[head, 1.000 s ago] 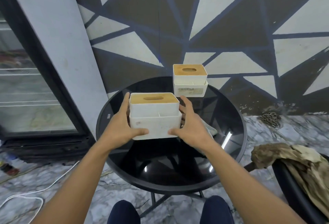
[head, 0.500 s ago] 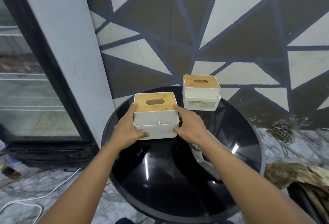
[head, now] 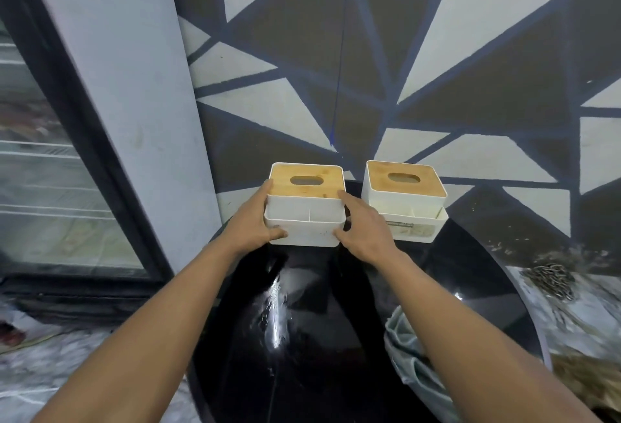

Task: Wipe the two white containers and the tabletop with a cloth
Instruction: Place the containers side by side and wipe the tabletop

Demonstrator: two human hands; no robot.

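Black tabletop [head: 319,338] — glossy (triangle-painted wall [head: 437,36])

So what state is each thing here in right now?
Left container: lid on, gripped at both sides.
Right container: lid on, untouched.
Left hand: grips the left container.
Right hand: grips the left container.
Tabletop: glossy black, streaky reflections.
Cloth: crumpled on the tabletop, unheld.

text: none legible | label [head: 400,225] on right container [head: 403,201]: blurred
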